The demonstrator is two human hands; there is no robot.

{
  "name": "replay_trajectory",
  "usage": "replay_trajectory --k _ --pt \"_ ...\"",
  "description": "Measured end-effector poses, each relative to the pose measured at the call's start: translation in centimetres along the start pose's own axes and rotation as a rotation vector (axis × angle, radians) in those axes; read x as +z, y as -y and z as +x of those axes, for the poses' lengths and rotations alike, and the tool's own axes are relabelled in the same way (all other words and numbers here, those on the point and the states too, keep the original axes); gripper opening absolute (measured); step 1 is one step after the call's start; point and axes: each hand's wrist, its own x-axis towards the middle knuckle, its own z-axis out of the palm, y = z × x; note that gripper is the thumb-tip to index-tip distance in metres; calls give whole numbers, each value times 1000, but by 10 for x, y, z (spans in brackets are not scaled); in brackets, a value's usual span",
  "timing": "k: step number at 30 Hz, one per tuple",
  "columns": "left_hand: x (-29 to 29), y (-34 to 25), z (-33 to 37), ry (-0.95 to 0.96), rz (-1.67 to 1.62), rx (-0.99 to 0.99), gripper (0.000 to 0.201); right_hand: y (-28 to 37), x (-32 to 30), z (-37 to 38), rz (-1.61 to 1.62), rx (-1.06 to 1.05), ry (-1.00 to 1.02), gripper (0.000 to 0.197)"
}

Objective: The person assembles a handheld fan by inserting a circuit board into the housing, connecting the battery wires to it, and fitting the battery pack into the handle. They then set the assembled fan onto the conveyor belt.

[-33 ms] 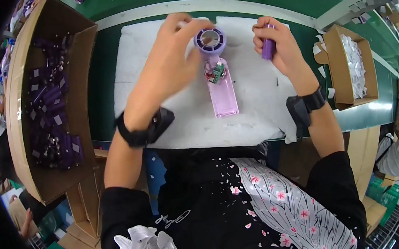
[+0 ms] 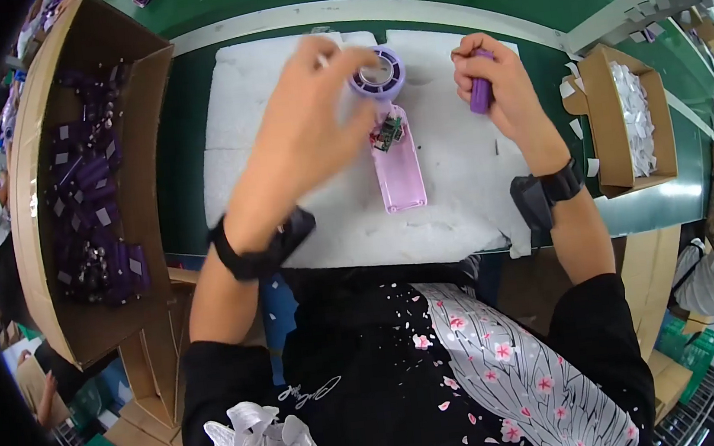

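Right grip around purple cylinder, lilac fan casing apart, leftward.

Two hands over an opened purple fan on a white pad.
The right hand grips a purple tube; the left hand, blurred, has its fingers spread beside the fan, whether touching is unclear. A green circuit board and wires sit in the fan's open handle. The white pad lies on a green surface, between a box of purple tubes, left, and a smaller box of white pieces, right.
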Motion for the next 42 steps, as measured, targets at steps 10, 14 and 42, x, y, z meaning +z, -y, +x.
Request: replay_trajectory --k 10,14,42 --pt "24 19 0 154 -196 117 39 -4 27 -27 -480 -387 -41 23" --pt "17 28 1 152 -382 62 32 -7 22 -26 -682 -560 -5 23" --pt "25 17 -5 158 -378 -199 19 -9 66 -44 -1251 -770 23 20"
